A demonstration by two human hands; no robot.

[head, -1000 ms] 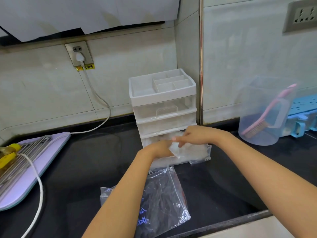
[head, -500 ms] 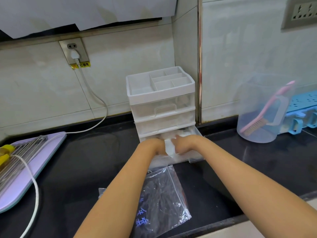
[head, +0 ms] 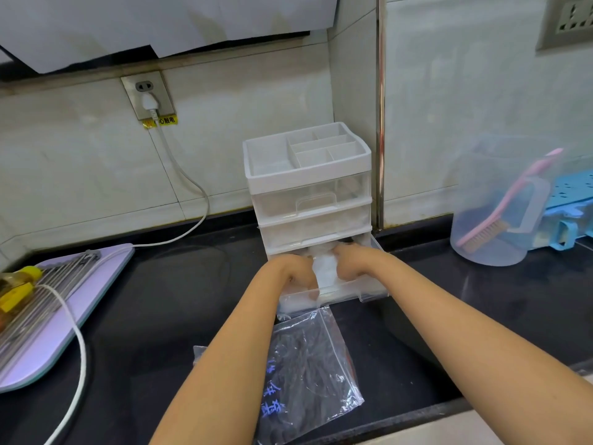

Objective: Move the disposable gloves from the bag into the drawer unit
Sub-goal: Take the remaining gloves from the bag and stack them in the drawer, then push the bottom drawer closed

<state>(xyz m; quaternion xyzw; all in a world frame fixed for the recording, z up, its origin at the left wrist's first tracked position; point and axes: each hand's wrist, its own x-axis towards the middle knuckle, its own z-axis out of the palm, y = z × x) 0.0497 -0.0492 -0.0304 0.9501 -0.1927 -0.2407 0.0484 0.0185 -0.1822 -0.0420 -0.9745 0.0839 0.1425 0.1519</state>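
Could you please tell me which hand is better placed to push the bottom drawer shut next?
Probably the left hand: it sits close to the front wall of the open drawer, while the right hand reaches deeper in. Both are holding the gloves.

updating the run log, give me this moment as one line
step: stowing | left hand: holds gloves in open bottom drawer | right hand: holds gloves | bag: flat on counter, before drawer unit
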